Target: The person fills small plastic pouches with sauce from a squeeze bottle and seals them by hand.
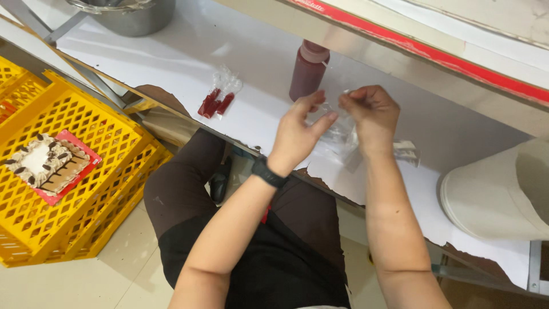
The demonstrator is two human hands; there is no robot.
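Note:
Both my hands are raised over the white table (189, 51), pinching a small clear plastic bag (338, 137) between them. My left hand (300, 129), with a black band on its wrist, grips the bag's left edge with thumb and fingers. My right hand (372, 114) holds the bag's top right edge. The bag hangs down between the hands; I cannot tell what is inside. A dark red squeeze bottle (307, 71) stands upright just behind my left hand. A small clear packet with red sticks (218, 97) lies on the table to the left.
A stack of yellow lattice crates (86, 137) stands on the floor at left, with a small decorated square cake on a red board (48, 163) on top. A metal pot (128, 14) sits far left on the table. A white bucket (503, 194) lies at right. More clear bags (407, 151) lie beside my right wrist.

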